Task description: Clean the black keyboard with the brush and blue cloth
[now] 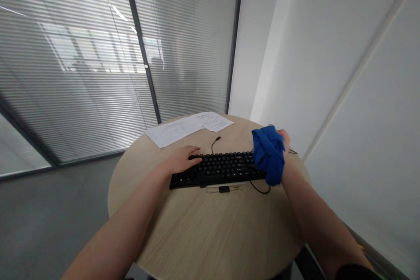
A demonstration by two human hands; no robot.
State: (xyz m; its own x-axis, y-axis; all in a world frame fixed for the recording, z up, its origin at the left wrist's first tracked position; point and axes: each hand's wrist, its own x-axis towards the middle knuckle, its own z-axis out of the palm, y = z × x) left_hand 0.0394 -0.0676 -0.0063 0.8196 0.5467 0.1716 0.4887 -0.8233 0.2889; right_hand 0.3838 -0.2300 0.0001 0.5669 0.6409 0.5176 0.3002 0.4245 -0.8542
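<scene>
Long black keyboard (pixel 226 168) with rows of black keys, slightly aslant across a round, pale wood-grain surface (pixel 197 232). Left hand (pixel 179 160) with fingers spread, over the keyboard's left part; right hand (pixel 286 138) closed around a crumpled bright blue cloth (pixel 269 151), hiding the keyboard's right end from view. Just in front, a small black rectangular piece (pixel 224 189) and a curving black cord (pixel 261 192); behind, a thin cable (pixel 217 139) and overlapping printed white papers (pixel 183 129). Beyond, slatted blinds (pixel 82 100) at the left, a white wall (pixel 328 61) at the right
</scene>
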